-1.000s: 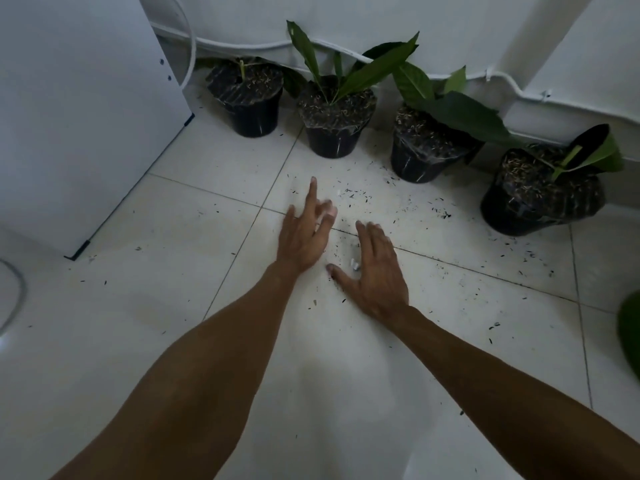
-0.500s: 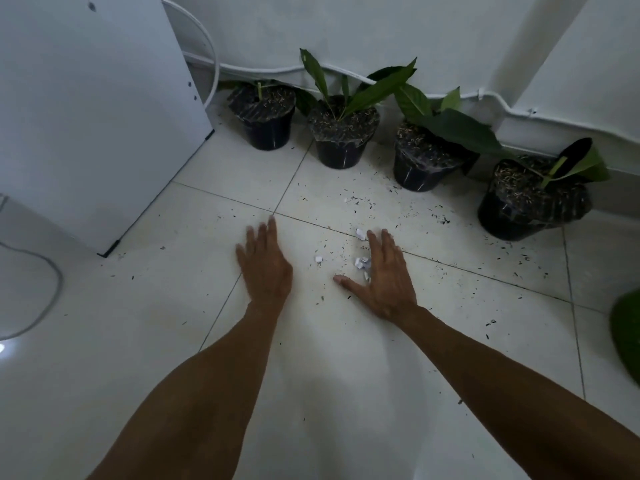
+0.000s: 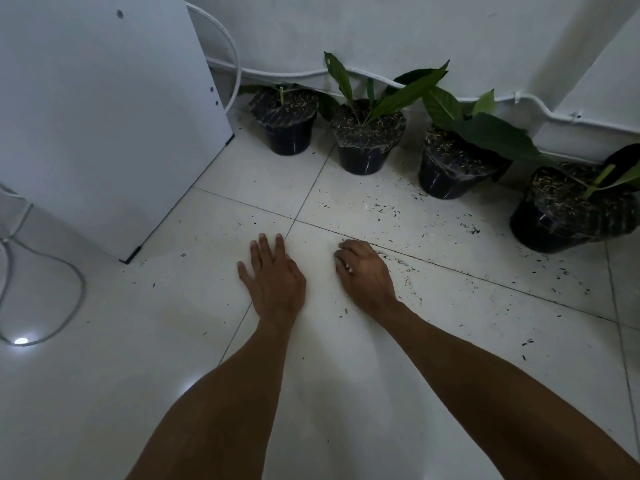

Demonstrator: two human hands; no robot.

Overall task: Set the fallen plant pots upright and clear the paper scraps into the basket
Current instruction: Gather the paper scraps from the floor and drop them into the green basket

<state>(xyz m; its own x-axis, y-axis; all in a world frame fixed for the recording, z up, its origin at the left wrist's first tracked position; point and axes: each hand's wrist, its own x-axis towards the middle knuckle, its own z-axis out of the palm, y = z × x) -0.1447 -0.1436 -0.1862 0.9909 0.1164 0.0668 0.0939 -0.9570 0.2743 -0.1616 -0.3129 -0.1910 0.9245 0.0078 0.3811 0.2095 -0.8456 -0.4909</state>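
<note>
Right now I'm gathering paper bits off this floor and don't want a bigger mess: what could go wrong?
1. The right hand is curled over white paper scraps; small pieces could slip out when it lifts.
2. Dark soil specks lie right beside that hand, so sweeping may drag them along or smear the tile.
3. No basket is in view, so the scraps may have to be carried some way.

The scene is dim and bluish-grey. The glossy floor [image 3: 450,341] carries a small hard glare spot at the left and a soft pale sheen between the forearms. The pots [image 3: 363,147] sit in murky shadow by the wall. Wide-angle bending curves the edges; detail is slightly soft throughout.
</note>
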